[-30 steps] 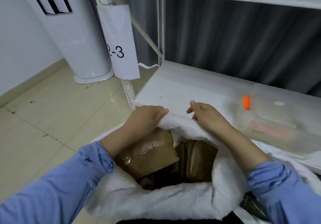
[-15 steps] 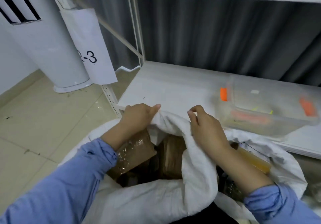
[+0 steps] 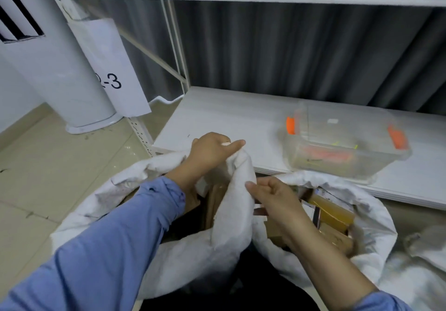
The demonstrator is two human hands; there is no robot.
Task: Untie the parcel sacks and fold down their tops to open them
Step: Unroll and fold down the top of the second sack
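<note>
Head view, left hand [image 3: 210, 150] & right hand [image 3: 272, 196] gripping sack [image 3: 231, 216] top, apparently.

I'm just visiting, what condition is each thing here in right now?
Left hand: gripping the sack's bunched fabric.
Right hand: pinching the same fabric lower down.
White sack: untied, open, parcels showing.
Brown parcels: inside the sack.
Clear plastic box: lid on, sitting on the shelf.

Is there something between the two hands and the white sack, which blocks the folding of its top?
Nothing visible. Left hand and right hand both grip the sack's fabric directly; the parcels lie inside, below the rim.
</note>
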